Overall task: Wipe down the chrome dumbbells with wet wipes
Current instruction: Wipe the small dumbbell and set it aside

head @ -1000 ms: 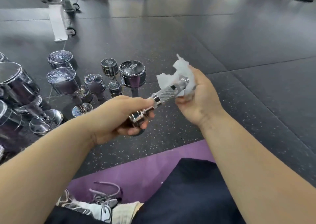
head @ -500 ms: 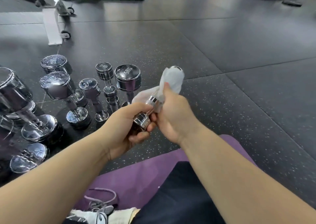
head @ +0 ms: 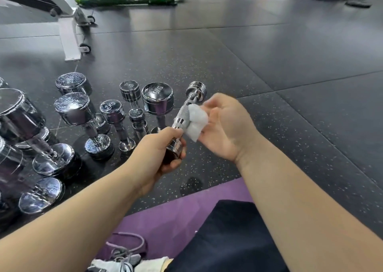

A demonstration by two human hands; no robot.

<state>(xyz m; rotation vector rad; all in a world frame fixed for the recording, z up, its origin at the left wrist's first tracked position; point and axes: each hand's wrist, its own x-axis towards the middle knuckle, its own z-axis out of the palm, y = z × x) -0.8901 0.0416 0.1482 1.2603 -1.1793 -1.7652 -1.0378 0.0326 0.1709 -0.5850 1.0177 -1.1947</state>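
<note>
my left hand (head: pixel 157 147) clamped one dumbbell (head: pixel 183 117); right fingers (head: pixel 209 110) pinched the wipe (head: pixel 196 122) on its handle; the others (head: pixel 116 116) stood waiting on the floor, their state unclear.

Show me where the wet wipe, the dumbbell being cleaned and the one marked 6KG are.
wet wipe (head: pixel 196 120), head view, middle of the white wad.
held dumbbell (head: pixel 182 115), head view, knurled handle.
6KG dumbbell (head: pixel 158 94), head view, top face.

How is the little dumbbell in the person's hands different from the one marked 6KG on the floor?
The held dumbbell is slimmer, with small heads; the 6KG dumbbell has far broader heads. The held one is tilted in the air, gripped by the left hand, a wet wipe against its handle; the 6KG one stands on end, untouched. Both are shiny chrome.
</note>
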